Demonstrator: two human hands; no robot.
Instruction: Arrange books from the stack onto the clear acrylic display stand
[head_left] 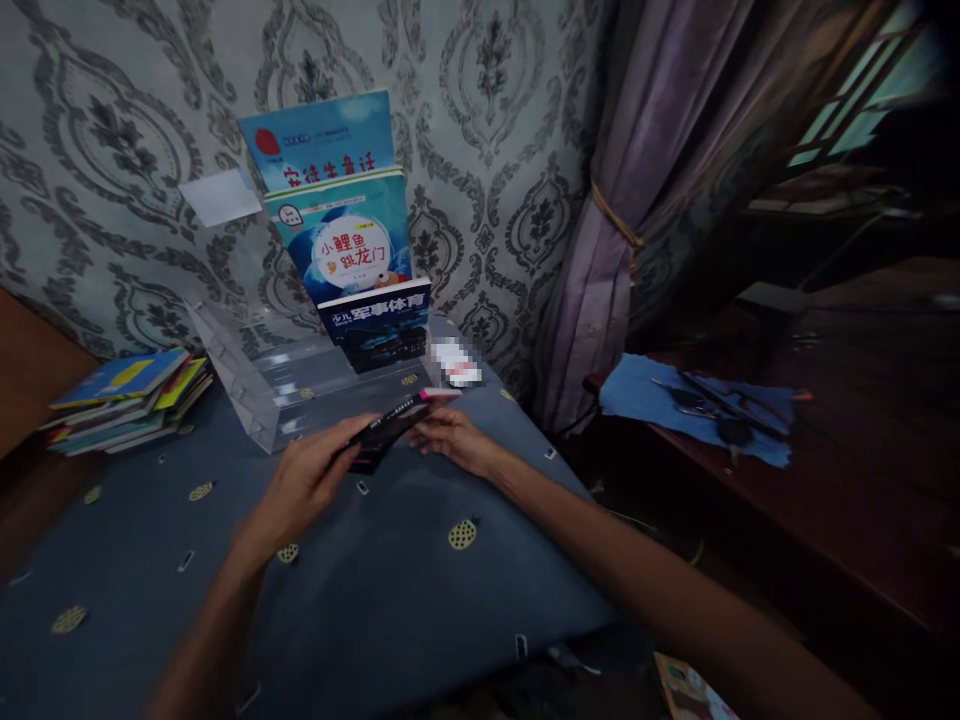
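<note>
Over the table, just in front of a clear display rack (262, 425), a thin dark book (386, 425) is held tilted, with its spine and a pink patch facing up. My left hand (319, 465) grips its left end, the fingers wrapped over the cover. At its right end, the fingers of my right hand (454, 440) are curled against the underside, and the fingertips are partly hidden. In the rack's right part, three books stand in steps: a tall blue one (330, 135) at the back, a turquoise one (349, 240), and a dark blue one (382, 325) in front.
A pile of books (127, 400) lies left of the rack. A pixelated white item (457, 362) sits by the rack's right side. Patterned wallpaper and a tied curtain (592, 250) stand behind. On a dark red surface at right, a blue cloth (697, 410) carries tools.
</note>
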